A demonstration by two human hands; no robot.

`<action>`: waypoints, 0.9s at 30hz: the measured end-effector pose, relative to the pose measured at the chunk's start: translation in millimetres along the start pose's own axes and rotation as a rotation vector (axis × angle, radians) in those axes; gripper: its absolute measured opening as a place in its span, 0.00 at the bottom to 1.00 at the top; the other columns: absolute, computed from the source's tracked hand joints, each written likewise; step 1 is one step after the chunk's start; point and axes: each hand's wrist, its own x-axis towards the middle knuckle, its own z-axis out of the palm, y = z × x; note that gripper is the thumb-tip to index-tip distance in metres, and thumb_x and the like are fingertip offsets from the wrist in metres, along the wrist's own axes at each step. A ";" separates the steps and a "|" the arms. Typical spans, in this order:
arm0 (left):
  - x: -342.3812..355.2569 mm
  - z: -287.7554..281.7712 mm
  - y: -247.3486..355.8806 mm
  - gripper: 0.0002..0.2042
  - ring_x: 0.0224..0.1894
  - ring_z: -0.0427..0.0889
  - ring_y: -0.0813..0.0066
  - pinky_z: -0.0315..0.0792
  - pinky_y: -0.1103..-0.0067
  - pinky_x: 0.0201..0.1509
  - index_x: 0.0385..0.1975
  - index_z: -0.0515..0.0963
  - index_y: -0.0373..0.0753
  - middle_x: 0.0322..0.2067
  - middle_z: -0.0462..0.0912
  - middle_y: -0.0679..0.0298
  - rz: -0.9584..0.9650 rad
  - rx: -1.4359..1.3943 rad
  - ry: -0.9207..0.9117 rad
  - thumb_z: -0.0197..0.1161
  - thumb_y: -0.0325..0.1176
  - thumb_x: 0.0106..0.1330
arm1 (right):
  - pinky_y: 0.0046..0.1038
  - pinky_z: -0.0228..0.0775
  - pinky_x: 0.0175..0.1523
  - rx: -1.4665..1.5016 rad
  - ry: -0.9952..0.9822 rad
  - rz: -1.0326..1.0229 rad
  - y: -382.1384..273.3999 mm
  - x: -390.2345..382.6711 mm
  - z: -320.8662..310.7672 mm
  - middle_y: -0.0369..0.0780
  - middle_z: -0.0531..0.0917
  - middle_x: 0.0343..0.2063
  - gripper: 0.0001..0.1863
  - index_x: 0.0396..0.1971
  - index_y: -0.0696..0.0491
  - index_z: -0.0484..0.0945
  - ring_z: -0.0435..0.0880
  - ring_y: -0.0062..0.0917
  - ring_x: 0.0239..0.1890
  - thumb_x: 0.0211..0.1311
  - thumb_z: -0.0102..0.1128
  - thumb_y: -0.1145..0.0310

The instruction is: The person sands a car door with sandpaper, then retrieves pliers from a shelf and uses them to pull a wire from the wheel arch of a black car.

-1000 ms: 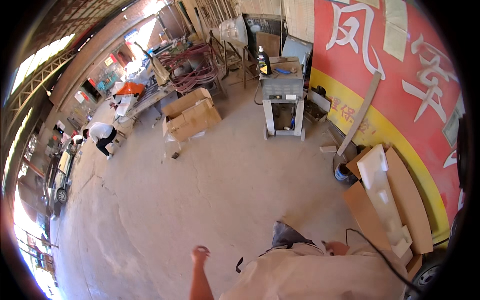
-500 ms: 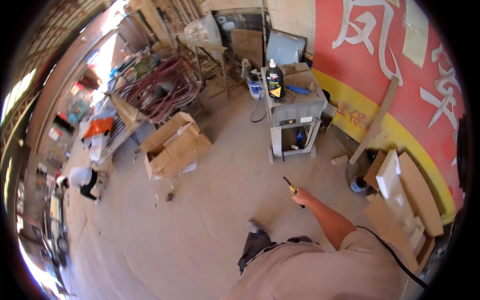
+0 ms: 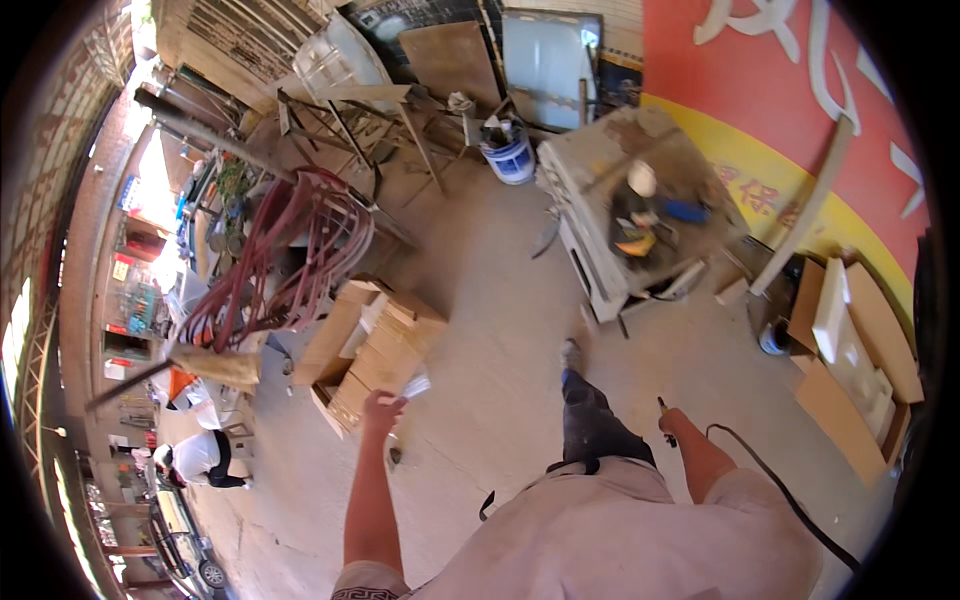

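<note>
The person's right hand (image 3: 674, 425) is hanging low at the right side of the body, and its fingers are closing around a small dark tool (image 3: 662, 405), whose tip is pointing out above the fist. A black cable (image 3: 770, 460) is curving just beside the right arm. The left hand (image 3: 383, 410) is reaching forward and is appearing in front of the near edge of a carton (image 3: 375, 365), which is lying open on the floor; its fingers are looking bent, but I cannot tell if they are pressing together or pinching something. Ahead, a dusty machine (image 3: 590, 165) is carrying a dark bottle (image 3: 628, 208) with a white cap, and a blue object (image 3: 686, 211) is lying beside it. A bucket (image 3: 511, 161) is standing near the machine. At the right, a board (image 3: 808, 210) is leaning on the wall. Far at the left, another person (image 3: 200, 457) is bending forward near a car (image 3: 180, 535).
</note>
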 end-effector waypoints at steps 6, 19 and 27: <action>121.9 80.4 111.7 0.11 0.26 0.84 0.64 0.77 0.70 0.30 0.43 0.80 0.41 0.25 0.84 0.55 0.145 0.228 -0.335 0.65 0.25 0.59 | 0.43 0.80 0.35 0.104 0.039 -0.091 -219.0 20.1 -9.3 0.54 0.86 0.31 0.16 0.41 0.65 0.79 0.88 0.43 0.29 0.60 0.54 0.69; 454.7 152.2 242.4 0.17 0.52 0.80 0.46 0.75 0.62 0.55 0.42 0.81 0.41 0.43 0.84 0.48 0.632 0.661 -0.379 0.57 0.19 0.52 | 0.44 0.71 0.60 0.138 0.090 -0.463 -561.2 -10.5 -73.5 0.54 0.83 0.48 0.27 0.59 0.53 0.74 0.80 0.50 0.55 0.61 0.62 0.58; 631.3 178.7 288.7 0.13 0.51 0.82 0.47 0.76 0.62 0.55 0.44 0.83 0.42 0.45 0.84 0.49 0.312 0.914 -0.491 0.58 0.30 0.60 | 0.31 0.75 0.35 0.606 -0.102 -0.473 -726.7 -6.6 -153.4 0.44 0.84 0.29 0.21 0.55 0.58 0.74 0.83 0.27 0.24 0.64 0.62 0.67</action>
